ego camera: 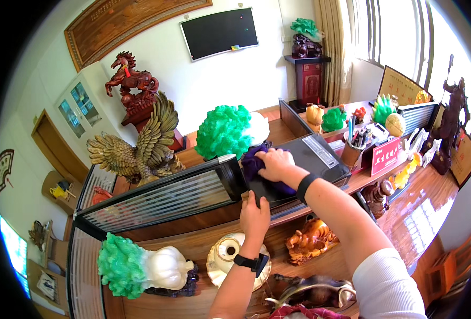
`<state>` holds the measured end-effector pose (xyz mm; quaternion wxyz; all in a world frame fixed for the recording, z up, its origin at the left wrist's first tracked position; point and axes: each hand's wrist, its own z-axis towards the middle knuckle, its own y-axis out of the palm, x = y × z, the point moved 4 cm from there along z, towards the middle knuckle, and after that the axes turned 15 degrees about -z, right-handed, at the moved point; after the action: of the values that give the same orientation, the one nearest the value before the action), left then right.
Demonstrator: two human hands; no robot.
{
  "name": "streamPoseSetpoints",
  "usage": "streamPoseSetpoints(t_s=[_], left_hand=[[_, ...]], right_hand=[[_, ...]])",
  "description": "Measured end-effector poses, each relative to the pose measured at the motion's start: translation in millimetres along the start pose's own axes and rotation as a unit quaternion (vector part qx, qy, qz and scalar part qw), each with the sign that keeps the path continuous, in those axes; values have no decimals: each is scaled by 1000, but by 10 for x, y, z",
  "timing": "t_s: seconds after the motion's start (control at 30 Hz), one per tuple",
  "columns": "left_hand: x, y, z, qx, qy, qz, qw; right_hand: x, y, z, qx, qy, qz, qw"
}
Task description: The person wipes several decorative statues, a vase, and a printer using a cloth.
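Observation:
My right hand presses a bunched purple cloth onto a black panel on top of the desk's raised shelf. Fingers are curled over the cloth. Beside it, my left hand rests on the shelf's edge, near the end post of a ribbed glass partition, its fingers a little apart. Just behind the cloth stands a green and white cabbage carving. Below my left hand, partly hidden by the forearm, is a cream vase with gold trim.
On the lower desk are another cabbage carving, an amber-coloured carving and a dark bull figurine. An eagle statue stands behind the partition. To the right are a pen holder, a red sign and a dark warrior statue.

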<state>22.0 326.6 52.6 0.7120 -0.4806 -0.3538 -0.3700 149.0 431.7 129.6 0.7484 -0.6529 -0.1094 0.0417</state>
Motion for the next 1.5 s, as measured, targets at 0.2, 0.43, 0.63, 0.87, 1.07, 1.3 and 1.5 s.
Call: streamPoseSetpoints(t_s=[0.2, 0.43, 0.63, 0.87, 1.07, 1.3, 1.5], left_hand=[[94, 10, -24, -13, 33, 9, 999], [103, -26, -12, 7, 40, 66, 997], [187, -4, -19, -37, 39, 70, 996], [129, 23, -65, 2, 67, 54, 996], [82, 47, -94, 25, 133, 63, 989], [-20, 83, -108, 29, 144, 65, 987], [18, -138, 87, -96, -3, 12, 995]], right_hand=[[600, 135, 311, -3, 199, -22, 980], [-376, 37, 103, 0, -9, -36, 999], [-205, -60, -251, -33, -93, 27, 995], [565, -143, -668, -82, 41, -22, 996], [1250, -36, -389, -41, 164, -77, 983], [763, 23, -266, -6, 46, -45, 998], [268, -60, -614, -14, -98, -28, 995]])
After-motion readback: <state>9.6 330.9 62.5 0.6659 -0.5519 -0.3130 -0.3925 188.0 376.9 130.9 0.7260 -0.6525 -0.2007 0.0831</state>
